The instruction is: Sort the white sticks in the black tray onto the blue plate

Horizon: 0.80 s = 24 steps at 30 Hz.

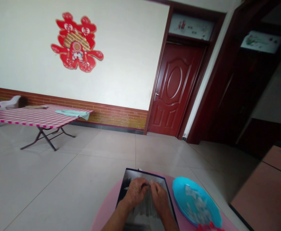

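My left hand (136,192) and my right hand (158,196) are close together inside a shallow dark-rimmed box (167,183) with a greyish inside. Both have curled fingers, the tips almost meeting over a row of thin, clear or greyish strips (145,205). Whatever the fingertips pinch is too small and blurred to name. Dark items (126,186) lie along the box's left side. To the right of my right hand, a blue plastic basin (179,189) contains several clear, whitish small pieces (199,205).
Box and basin rest on a round pink table (106,205). Something red (210,226) is at the basin's near edge. A brownish cabinet (263,189) stands at the right. Across the tiled floor are a checked folding table (34,118) holding a pale green cloth (74,113), and a red door (174,86).
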{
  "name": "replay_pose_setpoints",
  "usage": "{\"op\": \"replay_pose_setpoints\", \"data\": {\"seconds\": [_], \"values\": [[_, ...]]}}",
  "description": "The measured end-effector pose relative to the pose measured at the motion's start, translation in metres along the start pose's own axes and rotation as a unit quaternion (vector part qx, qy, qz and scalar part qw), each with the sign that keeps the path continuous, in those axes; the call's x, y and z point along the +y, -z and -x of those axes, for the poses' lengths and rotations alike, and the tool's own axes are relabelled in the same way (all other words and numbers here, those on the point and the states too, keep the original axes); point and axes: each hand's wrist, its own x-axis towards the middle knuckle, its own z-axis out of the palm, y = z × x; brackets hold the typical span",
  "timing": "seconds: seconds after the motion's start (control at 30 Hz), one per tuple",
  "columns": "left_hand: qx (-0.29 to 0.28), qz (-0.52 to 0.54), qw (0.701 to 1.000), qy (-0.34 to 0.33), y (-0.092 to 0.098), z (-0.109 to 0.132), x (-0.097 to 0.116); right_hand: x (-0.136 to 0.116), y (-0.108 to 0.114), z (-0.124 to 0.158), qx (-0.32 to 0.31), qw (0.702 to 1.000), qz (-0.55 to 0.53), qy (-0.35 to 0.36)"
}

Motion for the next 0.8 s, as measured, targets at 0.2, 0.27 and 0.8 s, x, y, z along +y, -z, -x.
{"op": "replay_pose_setpoints", "data": {"seconds": [0.2,0.27,0.8], "values": [[-0.009,-0.009,1.0,0.022,0.001,-0.001,-0.002,-0.002,0.005,0.001,-0.018,0.999,-0.01,0.03],[-0.012,-0.009,1.0,0.018,0.002,-0.001,0.0,0.001,0.005,0.001,-0.024,0.999,0.001,0.038],[-0.014,-0.022,1.0,0.008,-0.001,0.002,-0.004,0.007,0.004,0.002,-0.022,0.996,0.051,0.067]]}}
